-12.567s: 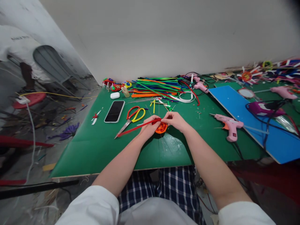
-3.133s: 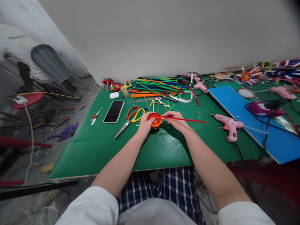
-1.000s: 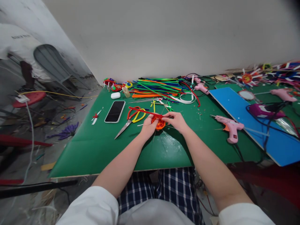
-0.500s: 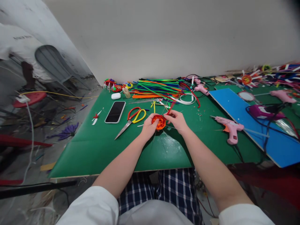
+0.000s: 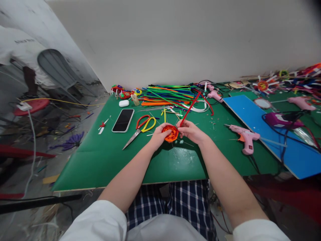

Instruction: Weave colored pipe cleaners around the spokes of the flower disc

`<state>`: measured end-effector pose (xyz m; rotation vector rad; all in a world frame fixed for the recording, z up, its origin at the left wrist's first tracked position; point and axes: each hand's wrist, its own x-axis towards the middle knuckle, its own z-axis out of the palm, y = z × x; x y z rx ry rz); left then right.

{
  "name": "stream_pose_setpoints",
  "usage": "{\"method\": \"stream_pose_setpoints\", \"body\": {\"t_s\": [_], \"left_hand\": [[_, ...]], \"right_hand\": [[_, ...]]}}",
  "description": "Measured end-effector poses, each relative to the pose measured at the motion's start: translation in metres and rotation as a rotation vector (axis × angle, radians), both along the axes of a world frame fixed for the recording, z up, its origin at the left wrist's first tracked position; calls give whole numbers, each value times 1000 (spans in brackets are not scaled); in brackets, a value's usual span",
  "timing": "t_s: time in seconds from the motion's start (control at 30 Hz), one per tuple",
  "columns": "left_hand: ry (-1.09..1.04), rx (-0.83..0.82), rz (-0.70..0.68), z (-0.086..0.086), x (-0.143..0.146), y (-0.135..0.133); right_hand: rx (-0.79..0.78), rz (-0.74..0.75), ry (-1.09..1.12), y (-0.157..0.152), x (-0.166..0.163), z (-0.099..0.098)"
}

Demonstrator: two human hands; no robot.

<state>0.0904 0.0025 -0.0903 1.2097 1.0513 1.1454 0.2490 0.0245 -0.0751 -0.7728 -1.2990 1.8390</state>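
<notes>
My left hand point(image 5: 157, 137) grips a round woven disc point(image 5: 172, 135) of red and orange pipe cleaner, thumb on top of it. Thin wire spokes stick out around the disc. At the disc's right edge, the fingers of my right hand point(image 5: 192, 132) pinch a red pipe cleaner point(image 5: 190, 109), whose long free part rises away to the upper right and bends near its top. Left of my hands lie open scissors point(image 5: 140, 129) with one red and one yellow handle. A short yellow pipe cleaner piece point(image 5: 165, 114) lies just beyond the disc.
Many coloured pipe cleaners point(image 5: 168, 94) are piled against the wall. A phone point(image 5: 123, 120) and a white case point(image 5: 124, 103) lie to the left. On the right are a pink glue gun point(image 5: 245, 136) and a blue board point(image 5: 265, 130) with cables. A person point(image 5: 22, 57) sits at far left.
The red pipe cleaner's free part now stretches up and right, where before only a short length showed beyond my right hand. My right hand has shifted slightly right; the disc is tilted a little differently.
</notes>
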Motion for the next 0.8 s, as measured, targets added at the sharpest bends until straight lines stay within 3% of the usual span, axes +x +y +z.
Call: {"method": "stream_pose_setpoints", "body": {"t_s": [0.2,0.5,0.63,0.8], "left_hand": [[-151,-153,-135,7,-2,-5],[-250,-248,-235,9,-3,-7],[-283,-243,-225,9,-4,-6],[-269,-227,-119,3,-5,-1]], "right_hand": [[56,114,27,0,5,0],[54,90,-8,0,3,-2],[31,27,-13,0,-1,-3],[26,-98,-20,3,-6,-8]]}}
